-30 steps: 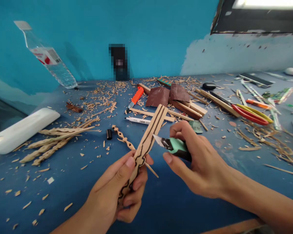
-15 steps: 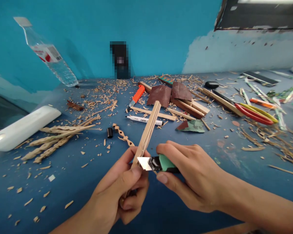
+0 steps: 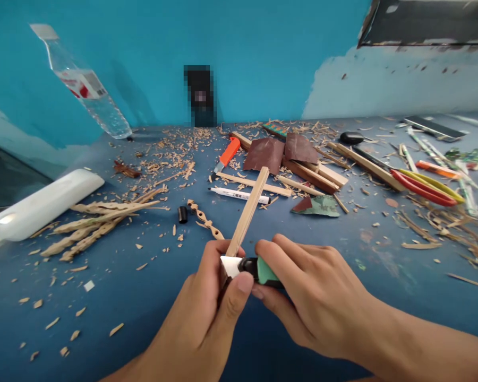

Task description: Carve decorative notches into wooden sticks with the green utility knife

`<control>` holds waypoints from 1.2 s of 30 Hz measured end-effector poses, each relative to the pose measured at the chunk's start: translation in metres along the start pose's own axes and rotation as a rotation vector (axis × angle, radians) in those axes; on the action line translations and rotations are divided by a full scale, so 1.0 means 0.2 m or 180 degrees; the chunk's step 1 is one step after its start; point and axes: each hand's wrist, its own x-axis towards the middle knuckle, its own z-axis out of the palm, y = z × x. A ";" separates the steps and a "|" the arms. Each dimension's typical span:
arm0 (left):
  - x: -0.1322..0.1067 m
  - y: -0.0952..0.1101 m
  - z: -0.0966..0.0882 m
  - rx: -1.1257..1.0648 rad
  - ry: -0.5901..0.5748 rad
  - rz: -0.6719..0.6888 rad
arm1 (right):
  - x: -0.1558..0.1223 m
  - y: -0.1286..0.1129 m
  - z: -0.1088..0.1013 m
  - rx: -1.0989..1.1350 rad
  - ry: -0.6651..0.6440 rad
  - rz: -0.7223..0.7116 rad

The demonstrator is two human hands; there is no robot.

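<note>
The left hand [image 3: 201, 313], low in the middle of the frame, is closed around the lower part of a wood strip [image 3: 250, 209], which slants up and to the right out of the grip. The right hand [image 3: 318, 297], just to its right, grips a green and black knife [image 3: 266, 271]. The blade [image 3: 231, 266] crosses the strip at the top of the left hand, its tip pointing left.

The strip's upper end reaches past a white marker [image 3: 239, 195] toward brown sandpaper [image 3: 264, 155] near the centre. Blue table [image 3: 143, 302] shows on both sides of the hands, dotted with chips at lower left. On the right, the surface runs to curled shavings at the frame's edge; at the back, it meets the blue wall [image 3: 263, 58].

The strip's lower part is hidden in the left hand, and the right fingers cover most of the knife handle. Whether the left thumb touches the knife is hard to tell. Both forearms are cut off by the frame, and a dark object [image 3: 201, 98] against the wall is pixelated.
</note>
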 end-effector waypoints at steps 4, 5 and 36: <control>0.00 -0.04 0.03 0.0206 0.0413 0.0012 | 0.00 -0.03 0.03 -0.0320 -0.0011 0.0200; 0.00 -0.04 0.04 0.0180 0.0504 -0.0006 | 0.00 -0.04 0.03 -0.0414 -0.0021 0.0249; 0.02 0.01 0.04 -0.1503 -0.0344 -0.0530 | 0.02 0.08 -0.02 0.1805 0.0234 0.0293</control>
